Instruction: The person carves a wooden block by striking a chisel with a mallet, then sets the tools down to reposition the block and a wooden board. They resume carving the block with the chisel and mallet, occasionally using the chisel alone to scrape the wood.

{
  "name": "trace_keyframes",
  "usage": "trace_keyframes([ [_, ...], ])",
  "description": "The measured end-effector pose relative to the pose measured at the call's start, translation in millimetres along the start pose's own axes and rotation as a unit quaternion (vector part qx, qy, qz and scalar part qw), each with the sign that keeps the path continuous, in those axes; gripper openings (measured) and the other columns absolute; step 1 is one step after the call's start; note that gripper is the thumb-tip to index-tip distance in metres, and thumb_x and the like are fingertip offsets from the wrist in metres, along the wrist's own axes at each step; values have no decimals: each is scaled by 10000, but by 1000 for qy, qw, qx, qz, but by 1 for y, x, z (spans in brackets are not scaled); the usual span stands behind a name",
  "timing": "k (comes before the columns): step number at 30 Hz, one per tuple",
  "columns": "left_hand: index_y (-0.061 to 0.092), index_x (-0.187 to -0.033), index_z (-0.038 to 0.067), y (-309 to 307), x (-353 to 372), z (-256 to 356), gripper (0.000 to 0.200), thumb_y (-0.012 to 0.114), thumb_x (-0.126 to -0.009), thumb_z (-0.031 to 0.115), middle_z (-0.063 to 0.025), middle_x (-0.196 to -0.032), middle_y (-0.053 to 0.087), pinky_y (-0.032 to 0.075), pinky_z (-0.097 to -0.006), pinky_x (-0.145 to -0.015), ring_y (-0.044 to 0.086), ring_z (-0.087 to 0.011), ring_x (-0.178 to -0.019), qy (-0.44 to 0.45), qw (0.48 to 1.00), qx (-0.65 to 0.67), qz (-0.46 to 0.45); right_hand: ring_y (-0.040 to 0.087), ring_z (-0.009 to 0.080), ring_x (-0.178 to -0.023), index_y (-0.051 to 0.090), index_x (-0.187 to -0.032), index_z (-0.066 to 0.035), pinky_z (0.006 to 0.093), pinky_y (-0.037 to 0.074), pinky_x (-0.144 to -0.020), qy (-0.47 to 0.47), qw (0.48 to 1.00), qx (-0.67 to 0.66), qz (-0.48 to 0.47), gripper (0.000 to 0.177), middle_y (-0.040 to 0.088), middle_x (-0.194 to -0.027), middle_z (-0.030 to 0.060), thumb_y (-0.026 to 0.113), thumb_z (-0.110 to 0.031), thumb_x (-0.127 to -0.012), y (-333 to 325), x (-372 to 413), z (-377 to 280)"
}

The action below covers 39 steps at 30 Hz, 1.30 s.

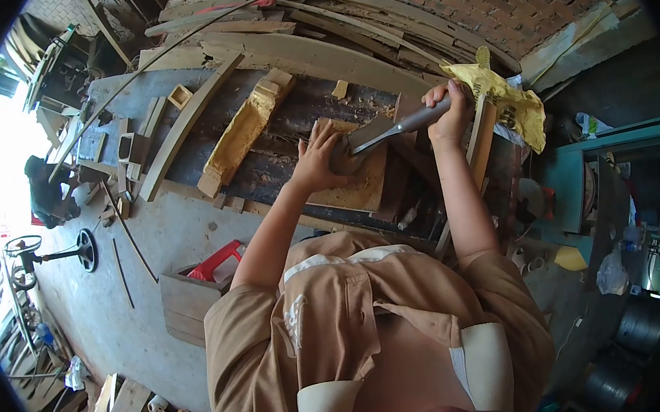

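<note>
My right hand (449,111) is closed around the grey handle of a metal-bladed tool (417,119), which looks like a chisel. Its blade points left and down onto a brown, rounded wooden piece (344,158). Against the left side of that piece rests my left hand (316,158), fingers spread and thumb stretched toward the blade. Under both lies a lighter wooden board (365,191) on the dark workbench (172,153). The tool's tip is partly hidden where it meets the wood.
A carved yellowish beam (239,135) and a long curved plank (190,128) lie left on the bench. Boards (316,46) are stacked behind, by a brick wall. A yellow bag (521,107) hangs at right. A wooden box (189,301) with a red-handled tool (215,261) stands at lower left.
</note>
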<state>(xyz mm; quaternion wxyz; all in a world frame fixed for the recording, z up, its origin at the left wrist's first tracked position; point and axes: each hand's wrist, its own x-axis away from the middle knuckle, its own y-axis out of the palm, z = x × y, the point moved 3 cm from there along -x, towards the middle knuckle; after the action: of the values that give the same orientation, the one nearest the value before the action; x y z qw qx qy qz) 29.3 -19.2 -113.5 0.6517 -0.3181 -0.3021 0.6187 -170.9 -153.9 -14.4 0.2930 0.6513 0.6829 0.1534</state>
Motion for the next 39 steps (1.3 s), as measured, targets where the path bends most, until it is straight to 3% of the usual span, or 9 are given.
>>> trace_keyframes([
  [4,393,-1282,78,-1,-1,-1,979,781,-450,419,-103,-1437,182,132,-630,-990,46,-321,-1343,1,1000,-4,-11,438,173,-467,446,-792,-82,350,422,-518,8,1000,-18,-5,103,436,-550,59,520,-153,-779,-5,-3,-5],
  [6,395,-1283,82,-1,-1,-2,977,781,-450,419,-104,-1439,175,130,-627,-992,43,-322,-1342,4,1000,-1,-10,445,174,-466,451,-797,-76,349,423,-517,-22,996,-22,-80,101,446,-554,65,518,-150,-778,6,-3,-15],
  [14,396,-1289,115,-2,-1,0,963,778,-456,410,-121,-1441,157,113,-608,-1008,26,-320,-1343,29,999,-29,-34,461,168,-464,452,-790,-52,330,421,-503,-23,989,34,-140,96,457,-550,70,516,-122,-801,38,9,-31],
  [20,308,-1336,163,2,4,8,1013,768,-472,422,-137,-1440,148,76,-654,-978,21,-333,-1342,-14,998,-53,-30,455,161,-465,454,-780,-48,309,417,-485,-34,998,49,-36,116,455,-553,63,562,-74,-811,39,19,-35],
  [23,259,-1358,172,14,8,10,995,738,-528,438,-149,-1436,147,57,-687,-947,27,-364,-1335,-55,998,-31,16,451,154,-474,456,-784,-50,298,414,-479,-50,998,48,10,123,455,-556,61,577,-58,-811,31,20,-37],
  [25,226,-1369,146,17,8,14,952,684,-605,482,-180,-1430,138,39,-692,-937,35,-393,-1326,-150,984,-30,89,452,147,-488,456,-783,-51,298,414,-480,-63,996,48,46,128,457,-562,60,580,-63,-814,27,22,-40],
  [31,174,-1367,49,27,9,29,973,615,-664,555,-234,-1415,119,-9,-674,-944,20,-406,-1322,-194,969,-76,129,452,140,-500,446,-781,-50,298,420,-499,-88,994,46,50,132,467,-582,59,571,-63,-824,28,29,-46],
  [39,153,-1366,22,30,10,31,983,585,-681,578,-246,-1414,107,-14,-683,-933,9,-417,-1318,-197,968,-84,132,466,147,-529,435,-785,-51,297,421,-526,-105,992,63,29,133,473,-595,60,558,-67,-833,31,31,-38],
])
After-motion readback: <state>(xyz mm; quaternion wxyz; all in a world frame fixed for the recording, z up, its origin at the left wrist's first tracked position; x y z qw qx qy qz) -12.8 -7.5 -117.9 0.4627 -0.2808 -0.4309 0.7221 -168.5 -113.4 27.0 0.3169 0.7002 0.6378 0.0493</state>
